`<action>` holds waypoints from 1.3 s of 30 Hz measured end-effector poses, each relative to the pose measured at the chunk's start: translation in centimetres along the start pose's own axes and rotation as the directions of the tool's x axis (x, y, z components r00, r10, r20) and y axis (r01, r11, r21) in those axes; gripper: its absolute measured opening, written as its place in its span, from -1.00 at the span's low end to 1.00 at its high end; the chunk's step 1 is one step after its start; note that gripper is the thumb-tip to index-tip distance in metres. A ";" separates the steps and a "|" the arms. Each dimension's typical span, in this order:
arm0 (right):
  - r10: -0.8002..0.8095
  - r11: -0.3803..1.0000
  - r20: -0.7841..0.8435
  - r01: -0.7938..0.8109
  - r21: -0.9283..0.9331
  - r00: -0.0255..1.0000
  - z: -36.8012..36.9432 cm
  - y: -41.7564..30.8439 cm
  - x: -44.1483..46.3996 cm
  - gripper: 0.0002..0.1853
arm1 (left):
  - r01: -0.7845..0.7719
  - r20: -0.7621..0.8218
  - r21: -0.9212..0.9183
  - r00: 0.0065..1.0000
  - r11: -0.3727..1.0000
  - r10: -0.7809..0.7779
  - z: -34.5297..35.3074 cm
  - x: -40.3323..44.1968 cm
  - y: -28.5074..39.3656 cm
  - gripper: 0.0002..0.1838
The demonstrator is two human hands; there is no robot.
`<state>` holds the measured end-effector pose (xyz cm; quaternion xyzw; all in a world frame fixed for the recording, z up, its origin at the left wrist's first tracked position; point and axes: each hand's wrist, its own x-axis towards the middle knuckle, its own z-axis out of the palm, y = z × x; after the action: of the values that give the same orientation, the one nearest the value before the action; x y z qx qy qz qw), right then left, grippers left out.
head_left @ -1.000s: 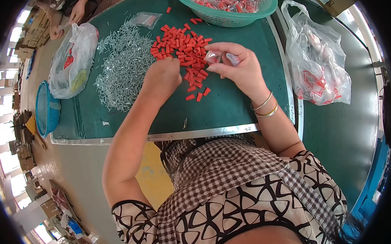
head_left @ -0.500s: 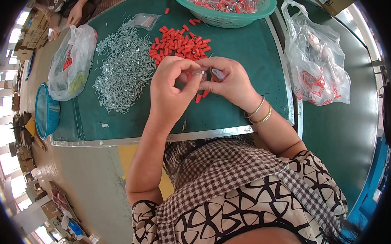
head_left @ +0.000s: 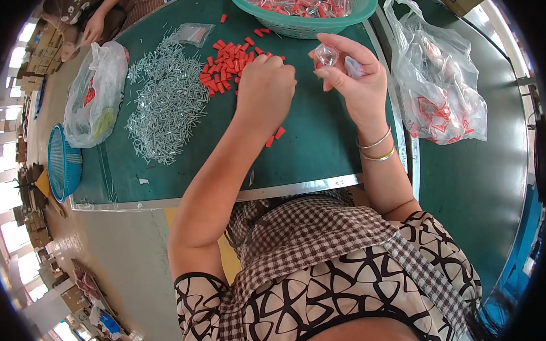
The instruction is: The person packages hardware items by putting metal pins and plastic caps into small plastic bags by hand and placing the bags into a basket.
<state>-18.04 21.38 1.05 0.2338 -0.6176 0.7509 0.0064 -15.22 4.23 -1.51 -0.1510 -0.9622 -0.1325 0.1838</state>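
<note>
One clear bag (head_left: 325,54) — pinched between right hand (head_left: 361,77) fingertips | left hand (head_left: 266,86) — curled, grip unclear

From where I stand, the right hand (head_left: 366,86) pinches a small clear plastic pouch (head_left: 325,55), and the left hand (head_left: 266,86) bends over the edge of a pile of tapered red caps (head_left: 224,67), its fingertips hidden. Left of the caps on the green counter (head_left: 320,148) lies a heap of slim silvery metal pieces (head_left: 167,108); beyond sits a pale-green plastic basket (head_left: 298,28) holding bagged red pieces (head_left: 306,2).
</note>
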 end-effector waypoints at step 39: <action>0.084 0.935 0.064 -0.057 -0.351 0.994 2.5 2.2 -0.9 -0.58 | 0.313 -0.075 -0.658 0.878 0.685 -0.473 -2.8 -7.5 3.1 -0.88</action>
<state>-17.00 18.76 -0.97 0.2359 -0.7487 0.6195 -0.0033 -6.61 4.36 -1.31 0.0253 -0.8420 -0.4988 0.2041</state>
